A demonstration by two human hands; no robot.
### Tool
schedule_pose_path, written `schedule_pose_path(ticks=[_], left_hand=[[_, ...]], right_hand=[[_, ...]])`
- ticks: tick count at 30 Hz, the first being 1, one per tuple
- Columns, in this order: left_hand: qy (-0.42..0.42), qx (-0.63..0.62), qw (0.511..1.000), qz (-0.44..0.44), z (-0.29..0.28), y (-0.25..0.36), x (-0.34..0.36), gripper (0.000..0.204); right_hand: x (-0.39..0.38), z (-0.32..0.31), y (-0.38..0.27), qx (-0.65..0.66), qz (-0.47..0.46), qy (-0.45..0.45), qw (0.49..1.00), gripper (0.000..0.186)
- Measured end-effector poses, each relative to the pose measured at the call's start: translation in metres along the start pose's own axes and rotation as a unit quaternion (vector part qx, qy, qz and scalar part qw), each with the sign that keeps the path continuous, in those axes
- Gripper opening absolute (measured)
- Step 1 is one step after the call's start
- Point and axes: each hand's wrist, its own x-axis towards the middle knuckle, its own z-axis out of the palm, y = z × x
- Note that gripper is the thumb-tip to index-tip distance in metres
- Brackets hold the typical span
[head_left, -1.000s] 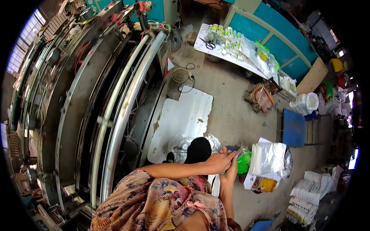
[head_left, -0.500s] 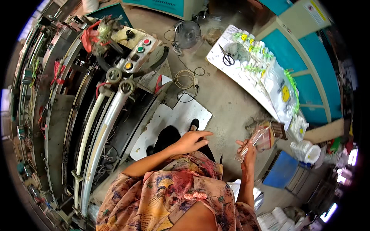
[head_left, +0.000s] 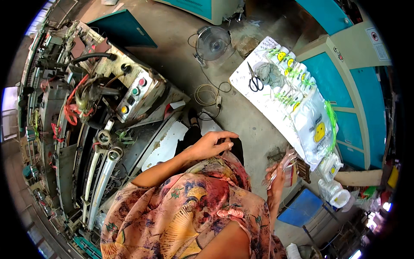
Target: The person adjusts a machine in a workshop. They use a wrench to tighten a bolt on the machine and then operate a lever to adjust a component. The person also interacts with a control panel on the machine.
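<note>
My left hand (head_left: 210, 146) is raised above my floral-clothed lap, empty, with its fingers loosely extended. At the lower right, my right hand (head_left: 274, 176) grips a long, thin shiny object (head_left: 285, 162) that I cannot make out clearly. Just beyond it stands a white table (head_left: 241, 80) bearing black scissors (head_left: 254, 84), a crumpled grey cloth or plastic (head_left: 269, 74), rows of white packets with yellow faces (head_left: 294, 71) and a larger plastic bag (head_left: 309, 123).
Machinery with rollers (head_left: 103, 181) and a button panel (head_left: 134, 90) fills the left. A fan (head_left: 212, 45) and coiled cable (head_left: 202, 95) lie ahead on the floor. Teal cabinets (head_left: 332, 77) stand at right; a blue board (head_left: 299, 207) is lower right.
My view has swung toward the button panel and table. My hands, together a second ago, are apart; the shiny object is in my right hand and my left is empty, moving forward.
</note>
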Motion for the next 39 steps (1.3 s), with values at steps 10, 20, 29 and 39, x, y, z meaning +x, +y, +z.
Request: schedule_pose_path(ticks=[10,20,29,39], left_hand=[[0.071,-0.169,0.98,-0.083,0.05,0.016,0.089,0.036],[0.111,-0.194,0.969,-0.107,0.03,0.032,0.1,0.039],[0.272,-0.085,0.957,-0.054,-0.06,-0.004,0.061,0.038],[0.536,0.022,0.803,-0.259,-0.099,-0.08,-0.057,0.041]], right_hand=[[0.104,-0.07,-0.06,-0.128,-0.054,-0.065,0.988,0.04],[0.154,-0.022,-0.119,-0.21,-0.059,-0.164,0.962,0.036],[0.204,0.12,-0.169,-0.414,-0.037,-0.358,0.836,0.038],[0.192,0.498,-0.239,-0.421,-0.41,-0.536,0.606,0.024]])
